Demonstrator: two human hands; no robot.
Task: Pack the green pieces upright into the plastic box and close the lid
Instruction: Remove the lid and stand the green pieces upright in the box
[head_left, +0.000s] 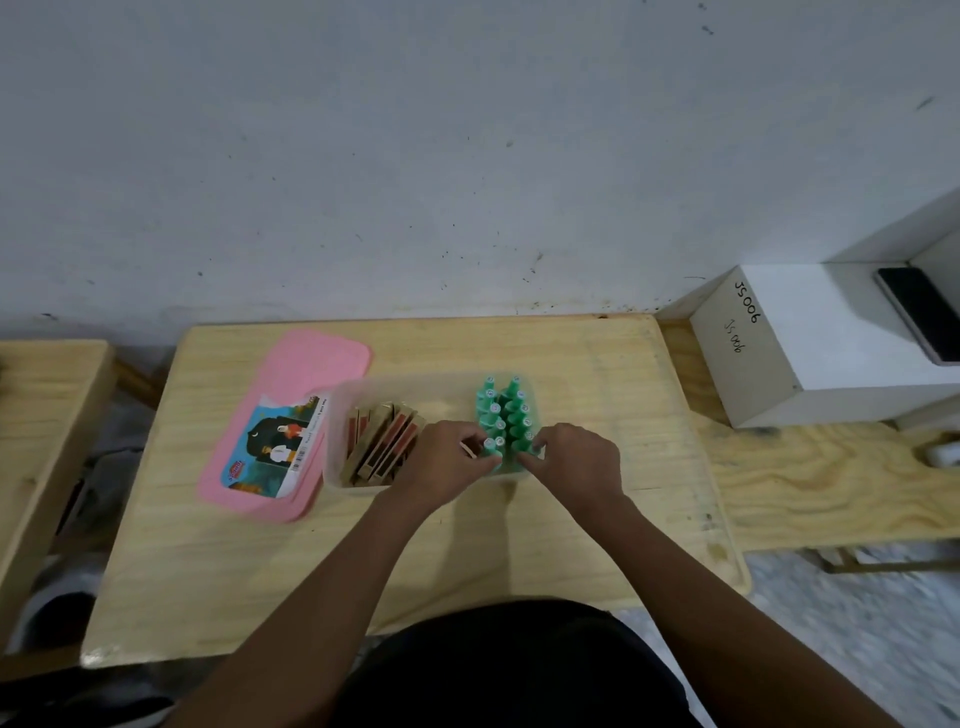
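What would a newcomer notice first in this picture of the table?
The cluster of bright green plastic pieces stands out first: they stand upright in the right part of the translucent plastic box in the middle of the wooden table. The left hand and the right hand pinch the nearest pieces from both sides. The flat pink lid with a colourful label lies on the table, left of the box.

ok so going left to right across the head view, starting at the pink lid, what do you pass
pink lid → brown flat pieces in the plastic box → left hand → green pieces → right hand → white box marked JS006 → dark phone
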